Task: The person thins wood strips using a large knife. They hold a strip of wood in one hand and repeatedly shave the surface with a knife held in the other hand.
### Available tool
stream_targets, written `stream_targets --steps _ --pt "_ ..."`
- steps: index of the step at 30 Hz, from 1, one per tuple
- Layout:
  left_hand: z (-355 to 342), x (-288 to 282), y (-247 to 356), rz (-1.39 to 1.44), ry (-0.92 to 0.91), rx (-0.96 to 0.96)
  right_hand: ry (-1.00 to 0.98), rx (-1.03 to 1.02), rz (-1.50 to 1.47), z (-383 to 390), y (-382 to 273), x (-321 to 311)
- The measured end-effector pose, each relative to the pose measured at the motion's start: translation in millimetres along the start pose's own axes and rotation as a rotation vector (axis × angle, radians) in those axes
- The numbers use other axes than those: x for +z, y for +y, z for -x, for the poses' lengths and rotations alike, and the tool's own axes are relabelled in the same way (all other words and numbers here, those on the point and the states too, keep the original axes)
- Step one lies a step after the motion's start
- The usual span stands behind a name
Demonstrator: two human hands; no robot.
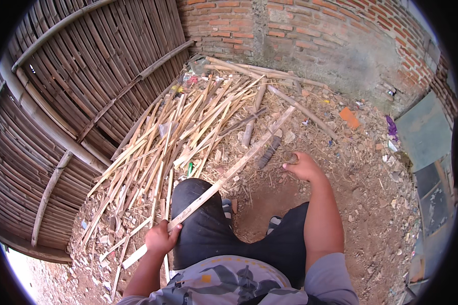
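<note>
My left hand is closed around the lower part of a long, pale bamboo strip. The strip slants over my left thigh and runs forward and right, its far end darker and rougher. Ahead of my right knee, my right hand is curled round a short brown handle-like piece; its kind cannot be made out, and the fingers partly hide it. Just left of that hand, beside the strip, is a dark, notched log.
Many split bamboo strips lie heaped on the left. Poles rest on the littered dirt near the brick wall. A slatted bamboo wall rises on the left, grey panels stand at the right.
</note>
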State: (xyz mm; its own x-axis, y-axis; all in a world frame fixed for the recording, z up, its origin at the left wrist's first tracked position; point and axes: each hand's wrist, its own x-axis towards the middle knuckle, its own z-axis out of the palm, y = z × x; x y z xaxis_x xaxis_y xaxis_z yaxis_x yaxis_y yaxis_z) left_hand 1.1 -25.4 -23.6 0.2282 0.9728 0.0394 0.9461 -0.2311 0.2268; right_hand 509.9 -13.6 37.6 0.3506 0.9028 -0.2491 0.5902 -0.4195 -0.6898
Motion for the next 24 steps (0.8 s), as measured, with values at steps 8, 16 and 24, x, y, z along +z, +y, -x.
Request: stream_targets --steps 8,16,24 --pt "1 8 -9 0.017 0.042 0.009 -0.279 -0.199 0.194 3 -15 39" --pt "-2 -6 7 -0.009 -0.012 -0.012 0.062 -0.02 0.137 -12 18 9" --pt "0 -3 2 0.013 -0.01 -0.005 -0.23 -0.212 0.245 9 -18 35"
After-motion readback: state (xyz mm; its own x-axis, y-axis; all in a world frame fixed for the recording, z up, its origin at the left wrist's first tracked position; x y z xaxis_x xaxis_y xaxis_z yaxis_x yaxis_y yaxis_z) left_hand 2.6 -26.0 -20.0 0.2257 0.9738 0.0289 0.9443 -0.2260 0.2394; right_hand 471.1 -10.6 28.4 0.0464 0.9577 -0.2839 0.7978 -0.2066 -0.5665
